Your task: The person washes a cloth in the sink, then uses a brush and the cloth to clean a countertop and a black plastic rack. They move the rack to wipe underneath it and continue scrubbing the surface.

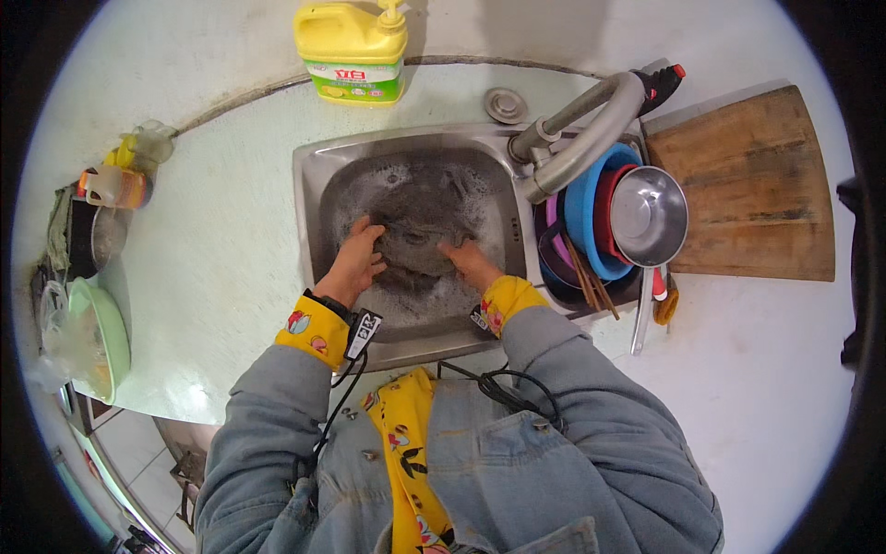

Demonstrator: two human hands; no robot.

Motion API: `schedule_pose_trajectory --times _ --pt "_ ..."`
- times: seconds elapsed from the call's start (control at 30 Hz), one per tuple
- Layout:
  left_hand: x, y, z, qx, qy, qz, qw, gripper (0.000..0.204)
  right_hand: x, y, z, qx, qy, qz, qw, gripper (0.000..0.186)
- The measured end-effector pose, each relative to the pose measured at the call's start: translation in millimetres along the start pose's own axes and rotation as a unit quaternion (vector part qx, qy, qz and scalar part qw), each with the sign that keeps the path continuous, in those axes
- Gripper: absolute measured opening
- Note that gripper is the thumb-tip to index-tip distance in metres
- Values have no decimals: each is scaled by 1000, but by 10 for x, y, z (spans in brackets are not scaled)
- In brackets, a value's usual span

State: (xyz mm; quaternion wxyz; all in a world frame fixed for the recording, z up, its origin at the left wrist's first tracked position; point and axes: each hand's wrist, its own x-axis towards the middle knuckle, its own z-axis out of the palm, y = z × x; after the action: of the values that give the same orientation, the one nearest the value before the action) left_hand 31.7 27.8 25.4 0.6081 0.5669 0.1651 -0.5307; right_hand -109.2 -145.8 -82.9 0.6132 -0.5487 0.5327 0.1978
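Observation:
Both my hands are in a steel sink (317,185) that holds murky, foamy water. Between them, a dark grey wet thing (413,247), which looks like a cloth, lies partly under the surface; its outline is hard to make out. My left hand (355,264) is at its left side, with thumb and fingers apart and the fingertips near its edge. On the opposite side, my right hand (472,265) has its thumb and fingers closed at the cloth's edge, the fingertips partly hidden by the water.
A tap (591,138) arches over the sink's right side. Beside it, a blue basin (581,198), a steel pan (649,217) and chopsticks (591,277) are stacked. A cutting board (748,189) leans at right. A yellow detergent jug (353,55) stands behind; a green basin (111,342) sits left.

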Motion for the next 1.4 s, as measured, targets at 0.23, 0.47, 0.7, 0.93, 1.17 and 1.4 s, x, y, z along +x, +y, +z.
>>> schedule_pose_trajectory --times 0.23,0.47,0.7,0.93,1.17,1.4 --pt "-130 569 233 40 -52 132 989 27 150 241 152 -114 -8 -136 984 77" --pt "-681 707 640 362 -12 225 905 21 42 275 -19 -189 13 -184 965 66" --pt "-287 270 444 398 -35 500 768 17 -195 256 -205 -169 -6 -170 971 77" --pt "120 -141 146 268 -34 126 955 9 -228 239 -263 -130 -11 -114 985 85" --pt "-223 1767 841 79 -88 229 966 39 -231 250 -284 -125 -70 -140 980 81" --pt "-148 2698 1193 -59 -67 105 990 57 -369 242 -302 -138 -12 -166 976 78"
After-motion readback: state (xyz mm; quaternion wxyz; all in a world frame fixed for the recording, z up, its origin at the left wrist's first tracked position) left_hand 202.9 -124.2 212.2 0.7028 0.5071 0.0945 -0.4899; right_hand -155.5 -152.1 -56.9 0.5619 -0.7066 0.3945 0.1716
